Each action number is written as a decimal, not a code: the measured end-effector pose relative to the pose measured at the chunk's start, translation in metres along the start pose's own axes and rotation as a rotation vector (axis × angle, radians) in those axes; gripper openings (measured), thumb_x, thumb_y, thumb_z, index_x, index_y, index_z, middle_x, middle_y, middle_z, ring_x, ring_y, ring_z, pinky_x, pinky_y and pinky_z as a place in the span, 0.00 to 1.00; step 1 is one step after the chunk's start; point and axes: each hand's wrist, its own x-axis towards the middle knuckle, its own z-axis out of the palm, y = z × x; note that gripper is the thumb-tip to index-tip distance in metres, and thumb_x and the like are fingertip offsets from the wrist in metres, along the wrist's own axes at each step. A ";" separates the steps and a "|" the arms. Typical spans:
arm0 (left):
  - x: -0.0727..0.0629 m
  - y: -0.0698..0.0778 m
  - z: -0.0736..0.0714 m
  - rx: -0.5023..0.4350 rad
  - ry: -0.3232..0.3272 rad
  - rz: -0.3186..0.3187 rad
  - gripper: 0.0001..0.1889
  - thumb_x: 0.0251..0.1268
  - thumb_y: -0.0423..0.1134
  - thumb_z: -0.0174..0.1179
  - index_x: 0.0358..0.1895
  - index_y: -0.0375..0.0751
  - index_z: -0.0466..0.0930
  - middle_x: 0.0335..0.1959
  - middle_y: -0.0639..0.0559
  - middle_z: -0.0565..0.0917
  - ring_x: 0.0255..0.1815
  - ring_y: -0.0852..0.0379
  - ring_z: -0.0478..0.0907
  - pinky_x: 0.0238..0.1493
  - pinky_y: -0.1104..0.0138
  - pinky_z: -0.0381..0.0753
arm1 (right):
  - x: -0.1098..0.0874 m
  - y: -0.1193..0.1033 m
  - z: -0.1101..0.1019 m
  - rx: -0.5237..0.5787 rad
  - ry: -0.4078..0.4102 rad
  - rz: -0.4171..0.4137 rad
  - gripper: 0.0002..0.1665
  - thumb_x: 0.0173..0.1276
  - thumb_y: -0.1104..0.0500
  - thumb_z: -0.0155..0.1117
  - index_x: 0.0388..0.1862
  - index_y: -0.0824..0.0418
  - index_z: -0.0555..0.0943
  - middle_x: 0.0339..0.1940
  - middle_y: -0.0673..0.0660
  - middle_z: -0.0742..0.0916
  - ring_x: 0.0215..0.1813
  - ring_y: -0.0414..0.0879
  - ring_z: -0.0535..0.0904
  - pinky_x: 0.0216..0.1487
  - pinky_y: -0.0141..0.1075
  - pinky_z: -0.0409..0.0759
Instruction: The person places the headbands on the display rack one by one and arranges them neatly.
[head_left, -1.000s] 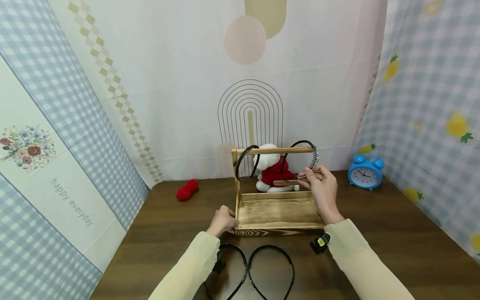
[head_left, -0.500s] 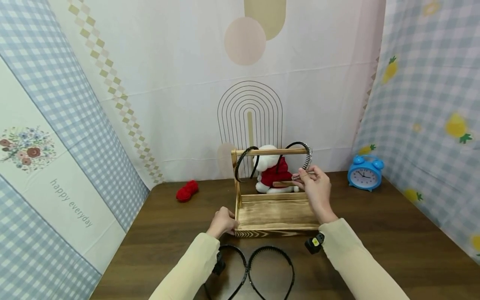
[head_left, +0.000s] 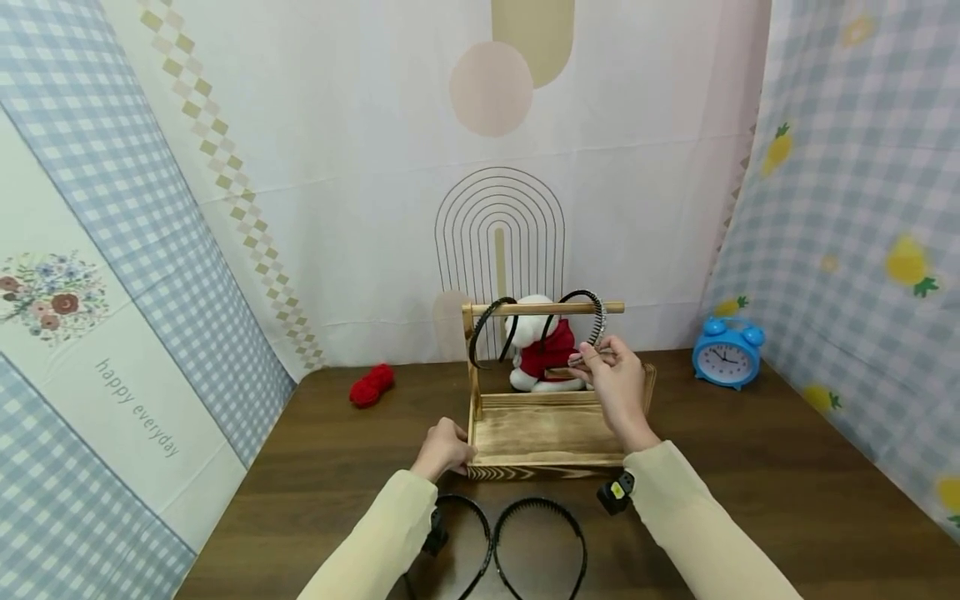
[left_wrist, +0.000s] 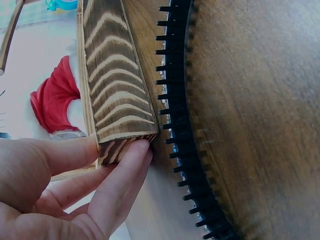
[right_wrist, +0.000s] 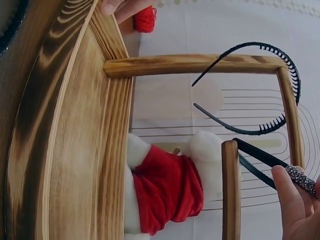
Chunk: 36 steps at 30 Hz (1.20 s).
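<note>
My left hand (head_left: 442, 448) grips the near left corner of a wooden stand, its thumb and fingers on the tray wall (left_wrist: 117, 75) in the left wrist view. My right hand (head_left: 618, 379) pinches a black toothed headband (head_left: 597, 310) by its sparkly section (right_wrist: 300, 179). In the head view this headband arches over the stand's upper bar (head_left: 540, 308). Another black headband (head_left: 480, 329) hangs at the bar's left end, near the upright post (right_wrist: 175, 65). A shorter lower bar (right_wrist: 230, 190) stands close to the held headband; in the head view my right fingers partly cover it.
Two more black headbands, a left one (head_left: 486, 521) and a right one (head_left: 582, 537), lie on the table in front of the stand. Behind it sits a white plush toy in red (head_left: 551, 350). A red yarn bundle (head_left: 371, 386) lies left, a blue alarm clock (head_left: 727, 354) stands right.
My right hand has moved left with the headband along the upper bar, and the bar's right end now shows. My left hand keeps its grip on the stand's corner.
</note>
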 end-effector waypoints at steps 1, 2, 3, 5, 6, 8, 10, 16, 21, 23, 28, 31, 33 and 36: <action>-0.001 -0.001 0.000 0.004 0.005 -0.001 0.13 0.55 0.25 0.63 0.43 0.19 0.82 0.25 0.38 0.84 0.19 0.48 0.85 0.23 0.63 0.88 | -0.001 0.000 0.002 0.002 -0.005 0.000 0.17 0.72 0.60 0.59 0.32 0.71 0.65 0.39 0.70 0.86 0.36 0.44 0.87 0.46 0.40 0.88; -0.001 -0.001 -0.001 0.003 0.010 -0.004 0.13 0.54 0.25 0.63 0.43 0.20 0.82 0.25 0.38 0.84 0.18 0.49 0.85 0.23 0.64 0.88 | -0.001 0.000 0.003 0.003 -0.006 0.000 0.17 0.72 0.60 0.59 0.32 0.71 0.65 0.38 0.69 0.87 0.36 0.44 0.87 0.45 0.40 0.88; -0.002 -0.001 -0.001 0.006 0.015 -0.005 0.13 0.54 0.26 0.64 0.43 0.20 0.82 0.25 0.38 0.84 0.18 0.49 0.84 0.22 0.64 0.87 | -0.002 -0.001 0.004 0.001 -0.007 0.000 0.17 0.72 0.60 0.59 0.31 0.70 0.65 0.36 0.67 0.87 0.35 0.43 0.87 0.44 0.40 0.88; -0.002 0.000 -0.001 0.010 0.026 -0.005 0.13 0.53 0.26 0.64 0.42 0.21 0.83 0.24 0.39 0.84 0.17 0.50 0.84 0.21 0.66 0.87 | -0.002 -0.001 0.006 -0.001 -0.011 -0.002 0.17 0.71 0.60 0.59 0.31 0.70 0.64 0.34 0.64 0.88 0.36 0.44 0.87 0.44 0.39 0.89; -0.003 0.000 -0.001 0.013 0.033 -0.005 0.12 0.53 0.25 0.64 0.42 0.21 0.83 0.23 0.40 0.84 0.17 0.50 0.84 0.21 0.66 0.87 | -0.002 -0.001 0.007 -0.008 -0.013 -0.003 0.18 0.72 0.60 0.59 0.31 0.70 0.64 0.33 0.63 0.88 0.36 0.43 0.87 0.44 0.39 0.89; -0.003 0.002 0.002 0.006 0.033 -0.006 0.13 0.52 0.25 0.64 0.42 0.21 0.83 0.22 0.40 0.84 0.17 0.49 0.84 0.21 0.66 0.87 | -0.003 0.000 0.006 -0.026 -0.016 -0.009 0.17 0.72 0.59 0.59 0.31 0.70 0.65 0.34 0.63 0.88 0.36 0.43 0.87 0.43 0.37 0.89; -0.003 0.002 0.002 0.002 0.031 -0.003 0.12 0.52 0.25 0.64 0.41 0.21 0.83 0.23 0.40 0.84 0.17 0.49 0.84 0.21 0.65 0.87 | -0.004 0.001 0.006 -0.045 -0.025 -0.018 0.18 0.72 0.59 0.59 0.32 0.70 0.65 0.36 0.67 0.87 0.36 0.43 0.87 0.43 0.36 0.88; -0.005 0.003 -0.002 0.008 0.021 -0.011 0.10 0.55 0.25 0.63 0.40 0.21 0.83 0.26 0.39 0.83 0.18 0.49 0.84 0.24 0.62 0.88 | -0.007 0.002 0.015 -0.105 -0.060 -0.036 0.18 0.72 0.57 0.60 0.34 0.71 0.67 0.41 0.76 0.85 0.37 0.47 0.88 0.44 0.35 0.88; -0.006 0.003 -0.002 0.008 0.014 -0.010 0.12 0.55 0.26 0.63 0.42 0.20 0.82 0.27 0.38 0.84 0.19 0.49 0.85 0.24 0.62 0.88 | -0.007 0.002 0.018 -0.194 -0.065 -0.037 0.18 0.71 0.56 0.60 0.34 0.70 0.69 0.40 0.73 0.87 0.38 0.52 0.88 0.43 0.35 0.88; -0.005 0.004 -0.003 0.011 0.016 -0.011 0.12 0.56 0.26 0.64 0.43 0.20 0.82 0.28 0.37 0.84 0.19 0.48 0.85 0.24 0.62 0.88 | -0.006 0.002 0.020 -0.225 -0.058 -0.049 0.18 0.71 0.55 0.61 0.33 0.69 0.69 0.39 0.72 0.87 0.38 0.55 0.88 0.42 0.37 0.89; -0.004 0.005 -0.004 0.020 0.026 -0.010 0.14 0.56 0.26 0.64 0.44 0.20 0.82 0.32 0.33 0.85 0.20 0.47 0.85 0.24 0.63 0.88 | -0.006 0.004 0.025 -0.297 -0.053 -0.113 0.16 0.71 0.57 0.62 0.31 0.68 0.70 0.36 0.69 0.88 0.38 0.58 0.88 0.41 0.43 0.89; -0.003 0.004 -0.003 0.014 0.020 -0.010 0.14 0.56 0.26 0.64 0.45 0.20 0.81 0.33 0.33 0.84 0.19 0.48 0.85 0.23 0.63 0.88 | -0.007 0.006 0.028 -0.350 -0.051 -0.153 0.16 0.70 0.58 0.63 0.29 0.67 0.70 0.34 0.68 0.88 0.37 0.60 0.88 0.38 0.41 0.89; -0.003 0.004 -0.002 0.007 0.015 -0.012 0.14 0.56 0.26 0.64 0.45 0.20 0.81 0.31 0.34 0.84 0.19 0.49 0.85 0.24 0.63 0.88 | -0.008 0.007 0.030 -0.400 -0.046 -0.172 0.17 0.70 0.57 0.64 0.28 0.65 0.69 0.33 0.66 0.89 0.36 0.60 0.88 0.35 0.37 0.89; -0.004 0.002 -0.001 0.008 0.013 -0.013 0.13 0.55 0.26 0.64 0.43 0.20 0.82 0.29 0.36 0.84 0.19 0.49 0.85 0.24 0.63 0.88 | -0.009 0.008 0.033 -0.465 -0.038 -0.189 0.17 0.69 0.56 0.65 0.27 0.63 0.69 0.32 0.63 0.89 0.34 0.57 0.88 0.28 0.31 0.85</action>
